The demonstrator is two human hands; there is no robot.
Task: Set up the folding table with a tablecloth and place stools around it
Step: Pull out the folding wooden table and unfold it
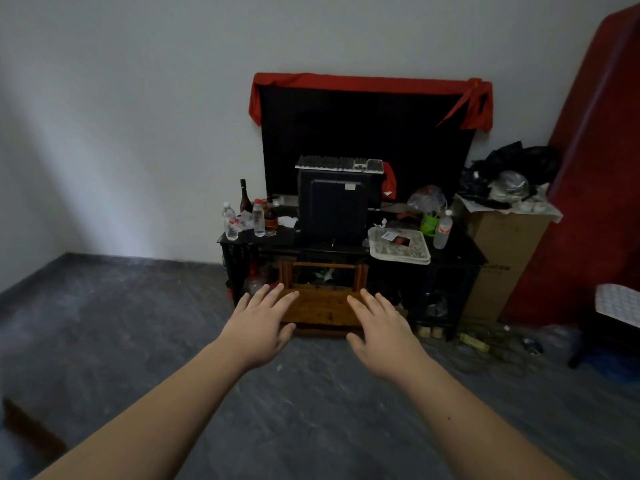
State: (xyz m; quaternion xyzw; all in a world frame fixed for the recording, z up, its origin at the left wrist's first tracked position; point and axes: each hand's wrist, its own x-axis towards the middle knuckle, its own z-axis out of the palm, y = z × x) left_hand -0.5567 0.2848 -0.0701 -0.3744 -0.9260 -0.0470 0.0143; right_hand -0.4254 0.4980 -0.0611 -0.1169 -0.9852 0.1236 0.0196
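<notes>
A small brown wooden stool point(322, 304) stands on the dark floor in front of a black TV stand. My left hand point(263, 327) is stretched toward its left side, fingers spread, holding nothing. My right hand point(384, 332) is stretched toward its right side, also spread and empty. Both hands overlap the stool's edges in this view; I cannot tell whether they touch it. A table corner with a white patterned cloth point(620, 303) shows at the right edge.
The black TV stand point(460, 258) holds a TV draped with red cloth point(363, 83), a monitor point(334, 209), bottles point(258, 218) and a tray point(398, 247). A cardboard box point(502, 258) and a red leaning panel point(595, 188) stand at right. Cables lie on the floor point(491, 358).
</notes>
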